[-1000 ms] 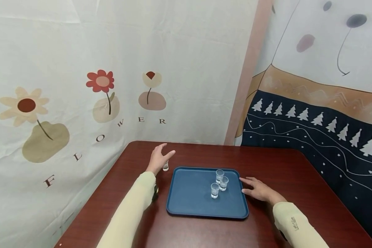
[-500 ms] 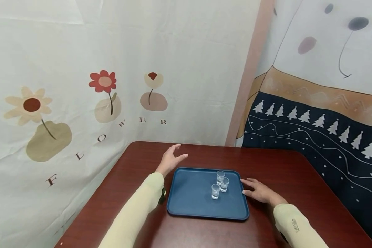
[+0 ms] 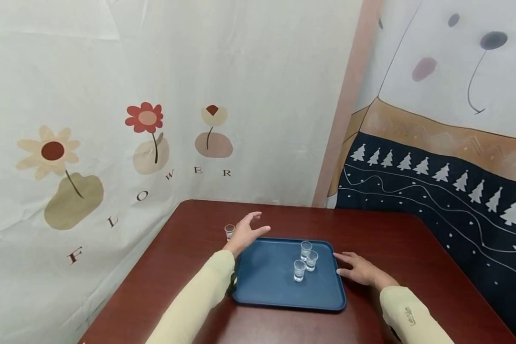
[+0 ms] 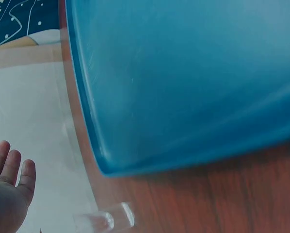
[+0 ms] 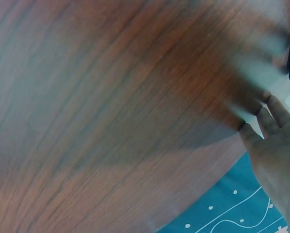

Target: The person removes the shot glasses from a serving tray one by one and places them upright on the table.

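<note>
A blue tray (image 3: 266, 291) lies on the table with three small clear shot glasses (image 3: 298, 271) standing together on its right half. My left hand (image 3: 246, 234) hovers by the tray's far left corner, its thumb and fingers spread and holding nothing. Another shot glass (image 3: 229, 230) stands on the table just left of that hand; in the left wrist view this shot glass (image 4: 108, 219) is blurred beyond the tray's corner. My right hand (image 3: 361, 270) rests at the tray's right side with fingers extended, fingertips at the rim.
The reddish-brown wooden table (image 3: 292, 329) extends around the tray. A pale curtain (image 3: 262, 95) printed with flowers hangs behind and to the left. On the right hangs a dark blue printed cloth (image 3: 413, 191).
My left hand has moved right from above the lone shot glass towards the tray's corner, bringing that glass into sight. My right hand and the glasses on the tray stay put.
</note>
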The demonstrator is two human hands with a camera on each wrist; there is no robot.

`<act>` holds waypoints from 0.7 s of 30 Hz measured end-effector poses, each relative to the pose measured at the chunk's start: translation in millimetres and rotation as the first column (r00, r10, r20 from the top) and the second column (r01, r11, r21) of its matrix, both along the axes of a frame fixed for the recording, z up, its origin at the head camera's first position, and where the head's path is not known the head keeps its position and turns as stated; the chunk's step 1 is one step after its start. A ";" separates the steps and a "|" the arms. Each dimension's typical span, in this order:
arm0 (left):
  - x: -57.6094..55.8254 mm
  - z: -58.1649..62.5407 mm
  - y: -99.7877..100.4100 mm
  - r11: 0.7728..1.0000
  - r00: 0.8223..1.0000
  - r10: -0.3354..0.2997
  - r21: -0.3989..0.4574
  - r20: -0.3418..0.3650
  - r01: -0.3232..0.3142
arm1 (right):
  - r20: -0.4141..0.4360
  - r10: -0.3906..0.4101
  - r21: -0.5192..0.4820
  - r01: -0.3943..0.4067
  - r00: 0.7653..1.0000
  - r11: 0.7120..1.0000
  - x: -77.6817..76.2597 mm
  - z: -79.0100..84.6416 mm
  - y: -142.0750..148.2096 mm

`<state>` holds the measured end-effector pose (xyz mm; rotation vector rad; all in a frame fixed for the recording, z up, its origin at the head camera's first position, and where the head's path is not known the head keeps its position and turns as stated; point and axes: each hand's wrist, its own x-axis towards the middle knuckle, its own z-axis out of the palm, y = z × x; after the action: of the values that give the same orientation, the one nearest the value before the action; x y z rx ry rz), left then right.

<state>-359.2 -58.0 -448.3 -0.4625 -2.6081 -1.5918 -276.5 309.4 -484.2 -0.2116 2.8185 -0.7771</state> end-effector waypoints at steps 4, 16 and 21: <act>5.6 -5.7 8.6 1.000 1.000 -0.021 -0.003 0.008 0.021 | 0.000 0.006 0.006 -0.006 1.000 1.000 -0.3 -2.5 0.0; 32.3 -20.5 36.0 0.990 0.987 -0.137 -0.029 0.083 0.140 | 0.011 -0.002 0.007 0.002 1.000 1.000 -1.5 -0.8 1.1; 43.3 -24.2 45.2 0.984 0.980 -0.165 -0.056 0.110 0.172 | 0.008 0.003 0.011 -0.003 1.000 1.000 -1.8 -0.8 1.5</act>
<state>-315.9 -12.8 -472.6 -0.6369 -2.7737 -1.6236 -278.3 311.0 -485.0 -0.2105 2.8136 -0.7596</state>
